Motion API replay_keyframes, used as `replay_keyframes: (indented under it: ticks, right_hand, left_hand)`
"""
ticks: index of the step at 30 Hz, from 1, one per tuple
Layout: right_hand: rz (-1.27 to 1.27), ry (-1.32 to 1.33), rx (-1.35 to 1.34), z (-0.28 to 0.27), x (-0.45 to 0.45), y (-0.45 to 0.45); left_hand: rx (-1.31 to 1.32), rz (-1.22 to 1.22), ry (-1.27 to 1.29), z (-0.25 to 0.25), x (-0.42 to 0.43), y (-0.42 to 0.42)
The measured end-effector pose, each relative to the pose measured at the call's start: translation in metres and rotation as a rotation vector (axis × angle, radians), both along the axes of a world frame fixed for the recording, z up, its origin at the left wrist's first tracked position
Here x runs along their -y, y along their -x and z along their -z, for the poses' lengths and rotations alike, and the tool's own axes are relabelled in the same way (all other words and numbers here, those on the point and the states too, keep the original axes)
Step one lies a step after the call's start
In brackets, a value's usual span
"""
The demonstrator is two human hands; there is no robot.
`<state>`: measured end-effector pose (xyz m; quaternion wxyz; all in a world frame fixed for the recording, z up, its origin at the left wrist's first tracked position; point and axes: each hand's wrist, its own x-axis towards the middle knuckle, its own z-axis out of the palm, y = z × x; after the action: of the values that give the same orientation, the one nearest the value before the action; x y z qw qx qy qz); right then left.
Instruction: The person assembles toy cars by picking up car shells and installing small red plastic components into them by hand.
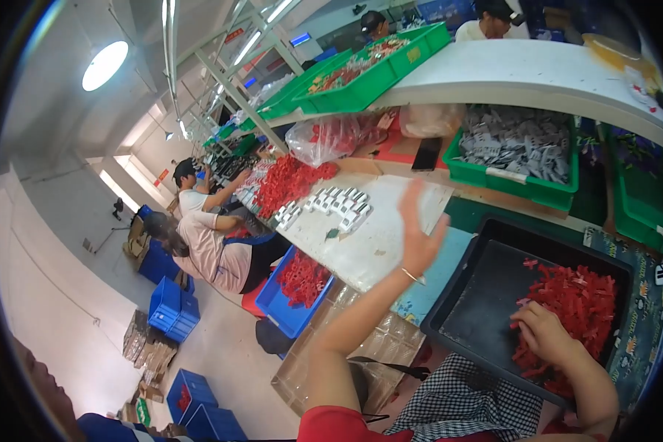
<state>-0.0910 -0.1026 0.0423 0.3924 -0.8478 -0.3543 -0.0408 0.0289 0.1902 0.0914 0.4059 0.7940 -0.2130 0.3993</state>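
My left hand (420,239) is raised over the right end of the pale work board, fingers spread and nothing visible in it. Left of it on the board (379,254) lie rows of small white-and-black pieces (339,206). My right hand (544,331) is in the black tray (468,295), at the left edge of a heap of small red strip-like pieces (574,298). Its fingers are curled together, with a reddish piece showing at the fingertips. The exact kind of these pieces is too small to tell.
A green bin of grey pieces (519,144) stands behind the tray, with a phone (426,155) beside it. Green trays (376,66) rest on the shelf above. A blue crate (291,295) with red pieces sits to the left, near seated co-workers (214,247).
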Motion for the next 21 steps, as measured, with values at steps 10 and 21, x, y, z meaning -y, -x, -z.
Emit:
replay_keyframes:
  ticks: [10,21]
  right_hand:
    - [0.066,-0.192,0.031,0.001,0.019,-0.014]
    - [0.182,-0.037,0.153,0.012,0.021,-0.014]
  left_hand:
    - [0.087,-0.191,-0.081,-0.069,-0.015,0.040]
    - [-0.177,0.534,-0.642,0.069,0.088,0.113]
